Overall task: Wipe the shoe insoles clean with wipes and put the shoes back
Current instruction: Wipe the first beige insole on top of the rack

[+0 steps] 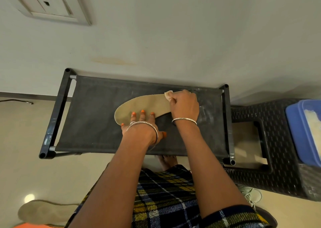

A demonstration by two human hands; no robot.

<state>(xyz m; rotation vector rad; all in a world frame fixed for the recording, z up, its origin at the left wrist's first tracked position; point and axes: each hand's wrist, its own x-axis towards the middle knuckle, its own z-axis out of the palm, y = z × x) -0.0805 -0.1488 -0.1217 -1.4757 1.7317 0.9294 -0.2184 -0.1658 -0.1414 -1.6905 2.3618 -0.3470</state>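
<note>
The insole (144, 106) lies flat on the dark fabric shelf of the rack (97, 123), with its broad rounded end to my left. My left hand (140, 123) pins it there, fingers straight and spread. My right hand (185, 106) is at the other end, fingers curled tight round the crumpled wipe (168, 95).

To do this well, I'd keep weight on the left hand so nothing slides. I'd draw the wipe along in long strokes, turning it to a fresh face as it soils.

A second insole (43, 210) lies on the floor. To my right a blue tub (302, 132) sits on a dark woven stool (278, 158). It holds something pale, but I can't tell what.
</note>
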